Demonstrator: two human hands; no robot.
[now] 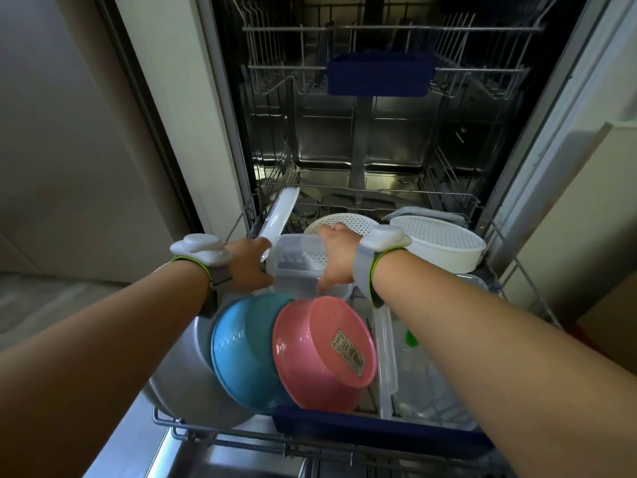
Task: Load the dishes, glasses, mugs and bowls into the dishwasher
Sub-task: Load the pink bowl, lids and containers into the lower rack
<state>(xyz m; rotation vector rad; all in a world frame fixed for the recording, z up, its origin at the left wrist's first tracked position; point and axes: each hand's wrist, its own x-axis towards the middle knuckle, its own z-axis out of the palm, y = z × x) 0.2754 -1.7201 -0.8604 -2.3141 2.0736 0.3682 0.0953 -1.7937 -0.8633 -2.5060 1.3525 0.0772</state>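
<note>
Left hand [253, 262] and right hand [336, 258] gripping a clear rectangular plastic container [298, 265], above the pulled-out wire lower dishwasher rack [344, 432], pink plastic bowl [324, 353] nearby

There is a single view, from a wide-angle camera worn on the person's head. It looks forward and steeply down into an open dishwasher, along both bare forearms, which enter from the lower corners. The left hand [250, 262] and right hand [336, 260] meet near the picture's middle. The camera sits close above the pulled-out grey wire lower rack [524, 288]; the rack's near edge lies below the hands at the bottom of the picture. Beyond the hands, the dark steel tub and the grey wire upper rack [379, 29] recede toward the top. Straight lines bow at the edges.
</note>
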